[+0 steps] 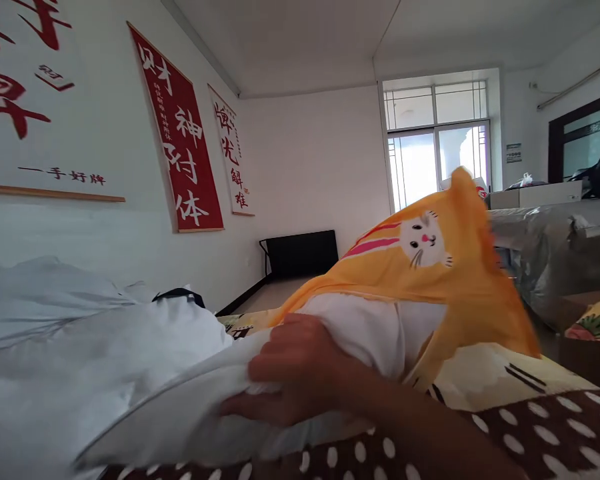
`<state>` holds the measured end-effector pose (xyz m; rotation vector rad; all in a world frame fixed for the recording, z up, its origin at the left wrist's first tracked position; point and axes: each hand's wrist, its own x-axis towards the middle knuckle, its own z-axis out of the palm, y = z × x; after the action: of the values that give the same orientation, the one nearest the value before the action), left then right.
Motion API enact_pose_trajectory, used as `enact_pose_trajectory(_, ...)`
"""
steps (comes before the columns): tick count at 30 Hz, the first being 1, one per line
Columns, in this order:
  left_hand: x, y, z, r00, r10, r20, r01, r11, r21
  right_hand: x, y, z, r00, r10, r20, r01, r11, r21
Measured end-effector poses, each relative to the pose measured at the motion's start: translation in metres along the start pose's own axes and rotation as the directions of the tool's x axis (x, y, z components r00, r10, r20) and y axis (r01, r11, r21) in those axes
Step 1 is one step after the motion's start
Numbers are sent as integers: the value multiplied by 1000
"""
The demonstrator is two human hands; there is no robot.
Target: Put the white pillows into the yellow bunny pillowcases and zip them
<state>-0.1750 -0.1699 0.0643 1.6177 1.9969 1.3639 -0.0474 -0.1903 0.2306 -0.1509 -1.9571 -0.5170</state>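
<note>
From where I stand, the person's right hand is gripping a white pillow, its fingers bent over the top and the thumb spread along the near side, a little blurred. The left hand is out of my sight, so I can't tell how its fingers are set. The pillow slants from about eight o'clock of the right hand up towards two, where its upper part runs under the edge of an orange pillowcase with a rabbit print, tented to a peak. Brown polka-dot fabric lies beneath, from six round to four o'clock. White bedding is heaped at nine. A red calligraphy scroll hangs at eleven, a black panel stands at twelve, and the window glows at one.
</note>
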Motion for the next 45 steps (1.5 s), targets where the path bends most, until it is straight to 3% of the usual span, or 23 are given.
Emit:
enact_pose_trajectory(3, 15, -5, -11, 985, 148, 92, -126, 970, -209, -37, 33, -12, 995, 102, 17, -102, 994, -26)
enact_pose_trajectory(6, 37, -4, -32, 957, 285, 58, -227, 855, -467, -93, 58, -27, 968, 237, 78, -233, 971, -60)
enact_pose_trajectory(8, 54, 6, -44, 946, 325, 13, -277, 826, -491, -120, 62, -40, 939, 326, 113, -319, 945, -73)
enact_pose_trajectory(11, 69, 35, -50, 897, 434, 86, -379, 854, -355, -135, 50, -60, 907, 382, 175, -380, 924, -46)
enact_pose_trajectory(13, 70, 57, -44, 828, 519, 210, -456, 843, -285, -136, 37, -70, 900, 368, 234, -373, 927, -21)
enact_pose_trajectory(17, 56, 88, -19, 601, 601, 527, -514, 796, -321, -142, 10, -79, 920, 289, 266, -304, 953, 13)
enact_pose_trajectory(19, 51, 96, -5, 551, 605, 574, -516, 788, -335, -146, 1, -82, 934, 281, 220, -280, 959, -35)
enact_pose_trajectory(22, 54, 101, 15, 549, 644, 533, -612, 744, -268, -145, -4, -85, 939, 253, 234, -205, 956, -209)
enact_pose_trajectory(25, 61, 103, 32, 530, 709, 465, -764, 637, -101, -133, -6, -83, 924, 242, 295, -104, 904, -415)
enact_pose_trajectory(27, 65, 103, 39, 544, 744, 387, -814, 580, 28, -126, -9, -74, 916, 245, 316, -62, 867, -494)
enact_pose_trajectory(29, 67, 100, 42, 590, 761, 269, -805, 578, 133, -123, -12, -60, 919, 238, 315, -55, 868, -493)
enact_pose_trajectory(31, 70, 94, 42, 645, 752, 133, -764, 629, 145, -127, -14, -42, 923, 249, 294, -90, 882, -463)
enact_pose_trajectory(33, 76, 88, 40, 741, 671, 38, -672, 739, 52, -134, -11, -27, 921, 296, 255, -149, 869, -471)
enact_pose_trajectory(35, 83, 85, 36, 854, 519, 41, -511, 850, -127, -142, -3, -20, 897, 384, 218, -219, 816, -535)
enact_pose_trajectory(37, 90, 87, 31, 920, 383, 78, -345, 890, -299, -146, 10, -22, 835, 511, 205, -294, 728, -619)
enact_pose_trajectory(39, 92, 92, 27, 949, 313, 43, -267, 867, -422, -146, 26, -29, 712, 654, 257, -345, 644, -683)
enact_pose_trajectory(41, 89, 97, 25, 957, 281, -65, -280, 848, -451, -139, 40, -32, 570, 751, 333, -369, 596, -714)
enact_pose_trajectory(43, 81, 95, 26, 930, 312, -193, -363, 857, -365, -129, 52, -26, 474, 792, 385, -387, 580, -717)
enact_pose_trajectory(45, 70, 87, 29, 829, 443, -340, -519, 836, -176, -120, 63, -10, 469, 801, 372, -420, 573, -704)
